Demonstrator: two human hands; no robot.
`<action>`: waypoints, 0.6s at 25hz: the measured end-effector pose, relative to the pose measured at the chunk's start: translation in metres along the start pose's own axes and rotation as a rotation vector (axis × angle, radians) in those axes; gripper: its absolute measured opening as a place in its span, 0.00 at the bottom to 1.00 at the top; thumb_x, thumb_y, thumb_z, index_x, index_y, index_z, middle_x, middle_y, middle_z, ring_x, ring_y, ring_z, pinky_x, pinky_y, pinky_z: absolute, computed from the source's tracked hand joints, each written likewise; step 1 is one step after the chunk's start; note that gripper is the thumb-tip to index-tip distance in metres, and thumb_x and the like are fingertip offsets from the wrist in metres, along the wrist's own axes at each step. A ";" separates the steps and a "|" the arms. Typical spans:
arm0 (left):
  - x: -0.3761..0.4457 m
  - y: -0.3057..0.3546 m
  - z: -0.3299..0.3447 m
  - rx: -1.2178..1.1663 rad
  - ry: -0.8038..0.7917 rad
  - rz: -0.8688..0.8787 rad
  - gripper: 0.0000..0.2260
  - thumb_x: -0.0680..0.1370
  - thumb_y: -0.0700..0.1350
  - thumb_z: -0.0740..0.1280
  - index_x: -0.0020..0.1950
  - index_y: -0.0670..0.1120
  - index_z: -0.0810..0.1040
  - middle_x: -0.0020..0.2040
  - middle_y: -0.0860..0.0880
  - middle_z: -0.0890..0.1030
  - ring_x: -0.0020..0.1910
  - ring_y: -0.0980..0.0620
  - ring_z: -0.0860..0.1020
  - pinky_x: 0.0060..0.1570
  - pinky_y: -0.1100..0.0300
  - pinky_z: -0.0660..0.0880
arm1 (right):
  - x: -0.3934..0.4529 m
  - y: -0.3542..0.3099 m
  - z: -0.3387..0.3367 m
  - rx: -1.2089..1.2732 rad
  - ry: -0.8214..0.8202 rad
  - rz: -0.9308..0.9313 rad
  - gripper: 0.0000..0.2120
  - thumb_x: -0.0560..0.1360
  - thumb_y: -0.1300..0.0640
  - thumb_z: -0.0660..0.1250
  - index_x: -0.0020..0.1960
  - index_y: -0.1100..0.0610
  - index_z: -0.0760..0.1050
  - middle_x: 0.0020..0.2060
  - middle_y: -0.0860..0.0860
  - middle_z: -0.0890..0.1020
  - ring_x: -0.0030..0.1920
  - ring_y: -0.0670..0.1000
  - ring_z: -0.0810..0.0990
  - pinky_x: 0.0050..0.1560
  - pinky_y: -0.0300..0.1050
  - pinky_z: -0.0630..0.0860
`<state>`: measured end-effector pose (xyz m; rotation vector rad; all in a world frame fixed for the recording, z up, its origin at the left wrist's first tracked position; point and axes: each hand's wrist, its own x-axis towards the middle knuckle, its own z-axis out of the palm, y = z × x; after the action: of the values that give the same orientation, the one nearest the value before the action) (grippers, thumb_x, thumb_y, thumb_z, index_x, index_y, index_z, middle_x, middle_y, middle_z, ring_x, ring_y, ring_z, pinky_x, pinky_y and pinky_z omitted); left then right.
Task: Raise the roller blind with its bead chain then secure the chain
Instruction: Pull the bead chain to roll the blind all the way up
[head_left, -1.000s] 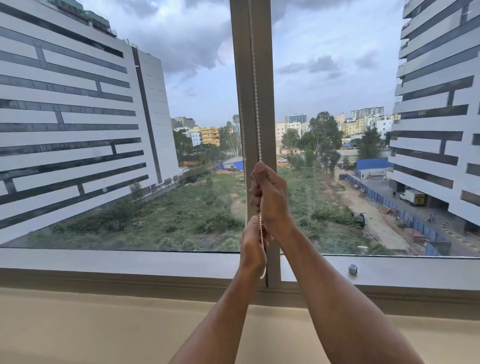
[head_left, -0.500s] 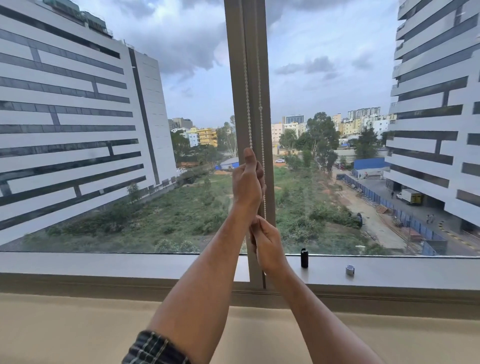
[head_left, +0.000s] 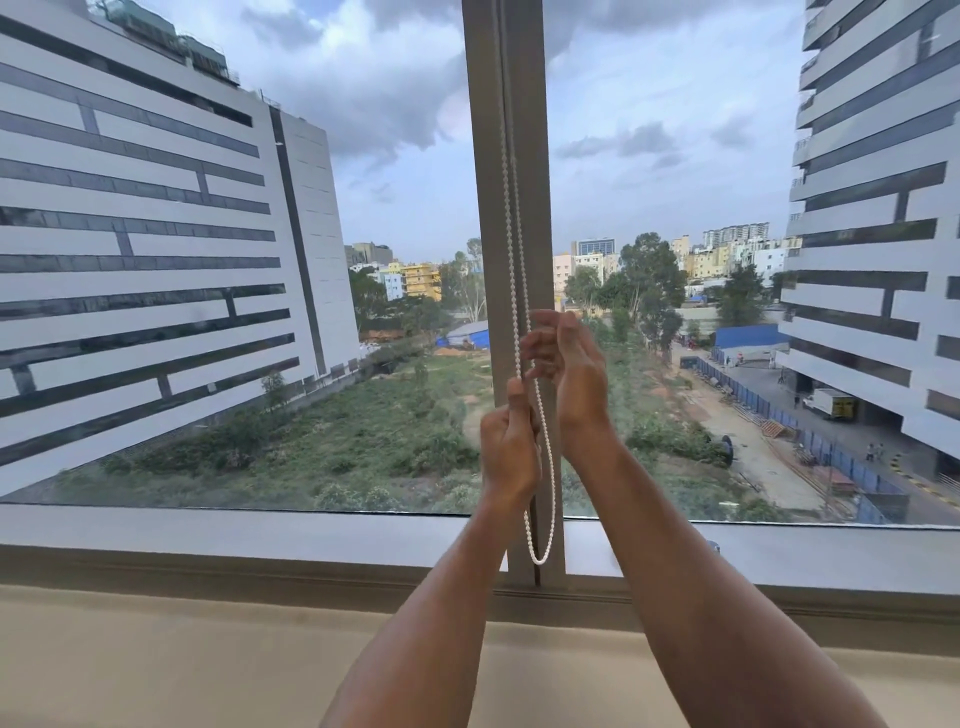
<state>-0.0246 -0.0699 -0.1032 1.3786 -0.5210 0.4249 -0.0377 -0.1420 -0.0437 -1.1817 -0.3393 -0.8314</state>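
A white bead chain (head_left: 515, 291) hangs in two strands down the grey window mullion (head_left: 506, 156). Its bottom loop (head_left: 538, 560) dangles just above the sill. My left hand (head_left: 509, 457) is a closed fist around one strand, below my right hand. My right hand (head_left: 569, 374) is higher, and its fingers and thumb curl loosely round the other strand. The roller blind is above the frame and out of sight.
The grey window sill (head_left: 260, 530) runs across below the glass, with a beige ledge (head_left: 208, 660) under it. A small metal object (head_left: 715, 545) on the sill peeks out behind my right forearm. Tall buildings and a green lot lie outside.
My left hand has come down along the chain from its higher grip, and my right hand has gone up above it. The chain's bottom loop now hangs in view.
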 end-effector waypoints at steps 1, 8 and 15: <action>-0.011 -0.012 0.000 -0.015 -0.019 -0.035 0.28 0.82 0.63 0.55 0.24 0.52 0.63 0.23 0.52 0.62 0.23 0.53 0.58 0.28 0.57 0.55 | 0.003 -0.004 0.007 -0.002 -0.057 0.043 0.18 0.86 0.48 0.55 0.53 0.55 0.81 0.36 0.49 0.84 0.34 0.47 0.81 0.35 0.40 0.76; -0.044 -0.059 -0.001 -0.206 -0.115 -0.178 0.26 0.83 0.59 0.57 0.28 0.48 0.65 0.22 0.53 0.63 0.19 0.57 0.59 0.22 0.65 0.56 | -0.021 0.015 0.013 0.043 -0.196 0.111 0.24 0.79 0.36 0.62 0.32 0.50 0.67 0.23 0.42 0.66 0.20 0.43 0.58 0.20 0.33 0.58; -0.003 -0.033 -0.026 -0.015 0.036 -0.072 0.23 0.82 0.57 0.53 0.40 0.46 0.81 0.35 0.45 0.82 0.37 0.47 0.80 0.40 0.50 0.79 | -0.046 0.048 -0.004 0.056 -0.148 0.093 0.20 0.84 0.48 0.60 0.35 0.54 0.74 0.23 0.43 0.70 0.21 0.42 0.66 0.21 0.35 0.64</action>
<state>-0.0053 -0.0490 -0.1343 1.3687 -0.4424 0.3859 -0.0341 -0.1215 -0.1070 -1.2006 -0.4229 -0.6516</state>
